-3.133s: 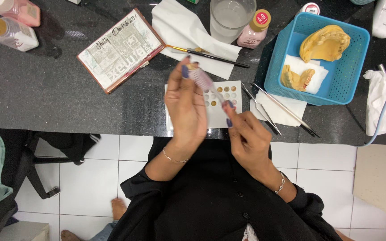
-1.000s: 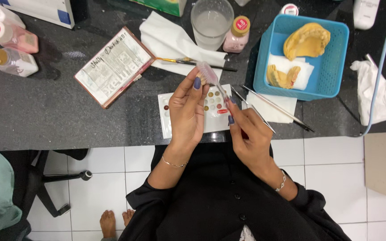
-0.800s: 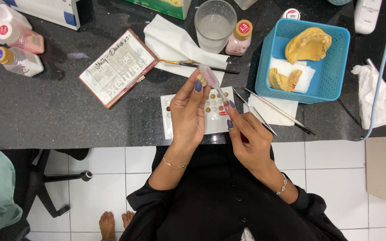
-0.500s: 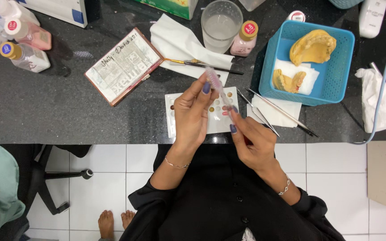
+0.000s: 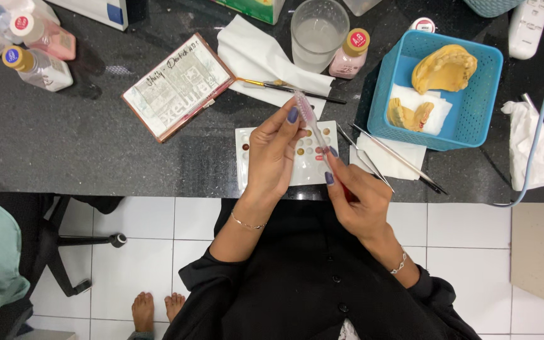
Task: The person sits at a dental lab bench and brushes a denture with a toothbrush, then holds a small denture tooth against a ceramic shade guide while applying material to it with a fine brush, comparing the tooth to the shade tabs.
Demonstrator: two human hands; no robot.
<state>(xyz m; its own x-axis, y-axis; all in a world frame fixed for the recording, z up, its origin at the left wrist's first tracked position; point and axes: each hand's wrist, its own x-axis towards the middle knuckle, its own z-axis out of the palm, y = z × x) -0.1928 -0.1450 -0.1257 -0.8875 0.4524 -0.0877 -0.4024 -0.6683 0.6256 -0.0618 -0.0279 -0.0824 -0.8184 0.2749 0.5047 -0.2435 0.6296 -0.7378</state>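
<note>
My left hand (image 5: 272, 157) and my right hand (image 5: 359, 200) meet over a white palette (image 5: 247, 165) with small wells of colour at the near edge of the black counter. Between them is a slender brush (image 5: 313, 132) with a translucent pinkish cap, tilted up and away from me. My left thumb and forefinger pinch the capped upper end. My right hand grips the lower end of the handle, which is partly hidden in its fingers.
A blue basket (image 5: 483, 119) holds yellow dental casts (image 5: 443, 68) on tissue. Two metal instruments (image 5: 398, 157) lie on a tissue to the right. Farther back are a glass of water (image 5: 315, 34), a small pink bottle (image 5: 350, 53), a second brush (image 5: 291, 88) on tissue and a notebook (image 5: 177, 87). Bottles (image 5: 36, 69) stand far left.
Both hands have stayed together over the palette with the brush held between them. The view has shifted slightly; the left fingers sit nearer the cap's tip than three seconds ago.
</note>
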